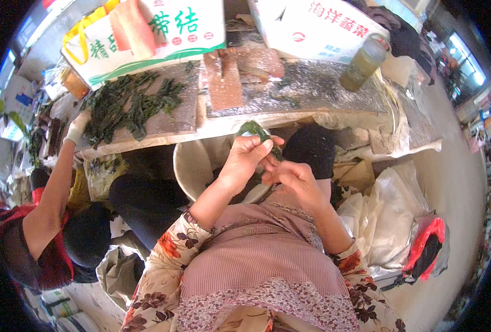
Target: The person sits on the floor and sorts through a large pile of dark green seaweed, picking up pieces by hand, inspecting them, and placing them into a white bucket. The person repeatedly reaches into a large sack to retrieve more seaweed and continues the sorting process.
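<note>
Between both hands, just past the workbench's near edge, I hold a strip of dark green kelp [254, 129]. My left hand [249, 153] pinches its upper part between thumb and fingers. Lower and to the right, my right hand [293, 174] has its curled fingers at the strip's lower end; the fingertips are partly hidden. Beneath the hands, a pale tub [192, 168] stands with dark matter inside, mostly covered by my arms. A pile of similar green strips [135, 103] lies on the bench at the left.
A co-worker's gloved hand [78, 126] touches the pile's left side. White printed cartons [195, 25] stand along the bench's back. A wooden board [225, 83] lies mid-bench, with a lidded bottle of yellowish liquid [359, 66] to its right. Plastic sacks [395, 211] sit low at right.
</note>
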A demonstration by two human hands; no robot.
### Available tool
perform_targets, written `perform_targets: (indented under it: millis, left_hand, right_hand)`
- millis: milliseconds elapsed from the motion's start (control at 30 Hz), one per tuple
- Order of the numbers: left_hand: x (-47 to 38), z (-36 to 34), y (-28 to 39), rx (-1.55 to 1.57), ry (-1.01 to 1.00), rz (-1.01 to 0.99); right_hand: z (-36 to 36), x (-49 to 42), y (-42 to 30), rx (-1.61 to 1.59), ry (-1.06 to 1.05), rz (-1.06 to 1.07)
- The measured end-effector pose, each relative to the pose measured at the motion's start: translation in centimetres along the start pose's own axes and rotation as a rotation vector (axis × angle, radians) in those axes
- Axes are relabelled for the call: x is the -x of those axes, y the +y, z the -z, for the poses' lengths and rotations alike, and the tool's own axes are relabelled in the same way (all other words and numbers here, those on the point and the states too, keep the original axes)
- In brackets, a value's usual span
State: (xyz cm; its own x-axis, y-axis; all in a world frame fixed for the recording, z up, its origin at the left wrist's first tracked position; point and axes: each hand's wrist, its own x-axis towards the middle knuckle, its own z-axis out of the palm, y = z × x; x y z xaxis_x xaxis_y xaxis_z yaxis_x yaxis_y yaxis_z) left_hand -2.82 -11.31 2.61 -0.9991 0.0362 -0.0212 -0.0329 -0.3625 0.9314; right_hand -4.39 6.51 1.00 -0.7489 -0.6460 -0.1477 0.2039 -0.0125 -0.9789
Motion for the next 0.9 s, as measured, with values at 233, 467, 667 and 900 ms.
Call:
perform_targets:
  millis: [233,467,667,900]
  left_hand:
    - [4.2,4.0,-0.4,0.100,0.070,-0.115]
    - [7.8,6.5,-1.6,0.422,0.147,-0.166]
    - [8.5,7.0,-1.1,0.092,0.340,-0.345]
    - [8.0,7.0,-2.8,-0.439,0.174,-0.516]
  right_hand:
    - [-3.9,-3.7,0.9,-0.613,-0.049,0.003]
    - [-7.3,-5.2,0.5,-0.660,-0.067,-0.082]
    - [-7.9,-5.9,0.3,-0.090,-0.074,-0.025]
    - [-7.5,-7.1,1.0,1.276,-0.289,0.202]
